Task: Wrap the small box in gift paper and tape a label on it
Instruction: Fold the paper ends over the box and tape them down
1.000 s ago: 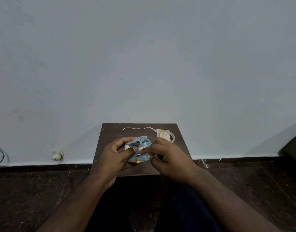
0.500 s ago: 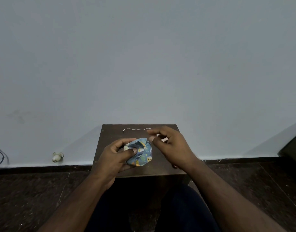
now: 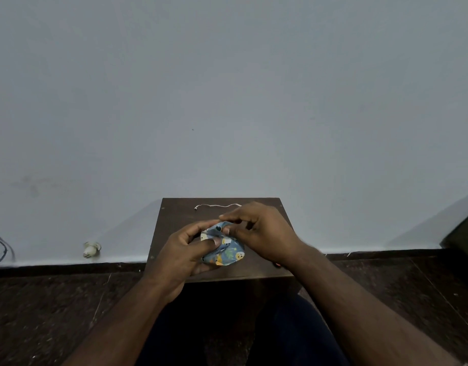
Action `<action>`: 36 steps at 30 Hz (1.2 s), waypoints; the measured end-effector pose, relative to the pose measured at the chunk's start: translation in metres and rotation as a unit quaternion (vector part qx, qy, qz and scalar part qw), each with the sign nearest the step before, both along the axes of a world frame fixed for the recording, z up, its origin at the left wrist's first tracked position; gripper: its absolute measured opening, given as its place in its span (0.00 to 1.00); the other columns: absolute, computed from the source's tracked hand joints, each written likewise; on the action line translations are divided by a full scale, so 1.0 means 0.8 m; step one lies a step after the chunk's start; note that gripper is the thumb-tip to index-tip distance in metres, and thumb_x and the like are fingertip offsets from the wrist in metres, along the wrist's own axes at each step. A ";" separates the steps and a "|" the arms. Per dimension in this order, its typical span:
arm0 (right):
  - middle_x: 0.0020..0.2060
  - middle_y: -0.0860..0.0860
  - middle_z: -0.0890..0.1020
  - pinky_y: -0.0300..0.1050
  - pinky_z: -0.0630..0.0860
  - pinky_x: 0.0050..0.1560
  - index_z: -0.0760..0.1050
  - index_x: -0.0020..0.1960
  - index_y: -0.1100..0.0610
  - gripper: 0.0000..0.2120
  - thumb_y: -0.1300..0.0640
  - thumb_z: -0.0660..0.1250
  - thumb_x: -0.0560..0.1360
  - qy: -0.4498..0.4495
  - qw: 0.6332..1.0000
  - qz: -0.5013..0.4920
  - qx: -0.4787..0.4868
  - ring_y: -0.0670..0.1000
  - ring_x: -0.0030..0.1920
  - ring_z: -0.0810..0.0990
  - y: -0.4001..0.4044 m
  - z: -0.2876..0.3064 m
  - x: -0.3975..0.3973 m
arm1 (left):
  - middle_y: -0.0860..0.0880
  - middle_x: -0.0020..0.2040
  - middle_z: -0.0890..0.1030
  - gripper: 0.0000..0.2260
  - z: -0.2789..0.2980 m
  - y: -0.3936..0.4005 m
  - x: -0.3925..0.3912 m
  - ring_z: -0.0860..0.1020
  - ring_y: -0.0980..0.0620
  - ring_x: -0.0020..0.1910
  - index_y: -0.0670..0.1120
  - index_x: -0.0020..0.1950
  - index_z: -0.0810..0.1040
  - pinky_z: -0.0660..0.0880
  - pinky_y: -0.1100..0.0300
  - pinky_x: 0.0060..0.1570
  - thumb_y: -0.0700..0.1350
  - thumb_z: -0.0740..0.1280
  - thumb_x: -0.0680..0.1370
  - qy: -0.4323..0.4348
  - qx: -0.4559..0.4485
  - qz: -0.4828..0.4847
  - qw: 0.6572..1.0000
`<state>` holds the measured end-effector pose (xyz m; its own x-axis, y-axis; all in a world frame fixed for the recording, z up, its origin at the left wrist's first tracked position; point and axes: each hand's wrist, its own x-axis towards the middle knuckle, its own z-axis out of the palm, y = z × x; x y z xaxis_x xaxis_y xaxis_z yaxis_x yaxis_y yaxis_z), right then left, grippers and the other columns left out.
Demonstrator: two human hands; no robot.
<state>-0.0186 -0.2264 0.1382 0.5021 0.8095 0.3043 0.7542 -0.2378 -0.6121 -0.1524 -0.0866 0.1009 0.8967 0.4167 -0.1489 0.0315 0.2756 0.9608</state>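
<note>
1. Box [image 3: 223, 249] wrapped in crinkly blue paper with little cartoon prints sits between both hands, just above a small dark brown wooden table [image 3: 174, 217]. The wrap looks rumpled and roundish, not crisp at all.
2. Left hand [image 3: 182, 256] grips it from the left, thumb pressed flat across the top, fingers curled round the far side.
3. Right hand [image 3: 262, 233] has thumb and fingertips pinched together at the top edge of the paper. Whether there's tape in that pinch, can't tell.
4. A thin white string [image 3: 217, 206] lies wavy near the table's back edge, its right end hidden behind the right hand.
5. Pale smooth wall [image 3: 227, 101] behind, dark speckled floor [image 3: 56, 313] below.
6. The box itself is fully covered, so its real shape is hard to make out.
</note>
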 end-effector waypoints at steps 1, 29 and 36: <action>0.41 0.35 0.80 0.30 0.69 0.43 0.84 0.56 0.47 0.09 0.52 0.74 0.76 -0.004 1.000 -0.003 0.009 0.38 0.47 0.77 0.001 -0.001 -0.001 | 0.44 0.56 0.85 0.14 0.001 -0.001 0.000 0.85 0.43 0.54 0.50 0.60 0.83 0.82 0.47 0.49 0.37 0.70 0.78 -0.001 0.000 -0.002 1.000; 0.47 0.41 0.85 0.40 0.76 0.48 0.85 0.57 0.47 0.12 0.57 0.73 0.75 0.057 0.998 0.028 0.013 0.44 0.51 0.80 0.003 0.002 0.001 | 0.44 0.54 0.86 0.13 0.001 -0.002 -0.002 0.85 0.43 0.53 0.50 0.58 0.84 0.82 0.41 0.52 0.36 0.68 0.79 0.004 0.013 0.017 1.000; 0.40 0.35 0.80 0.32 0.69 0.46 0.85 0.51 0.50 0.09 0.60 0.72 0.74 -0.023 0.999 0.019 0.020 0.42 0.47 0.77 0.007 0.006 -0.004 | 0.44 0.55 0.86 0.12 0.000 -0.002 -0.001 0.85 0.42 0.52 0.51 0.58 0.84 0.81 0.40 0.54 0.37 0.69 0.79 0.011 0.017 0.011 1.000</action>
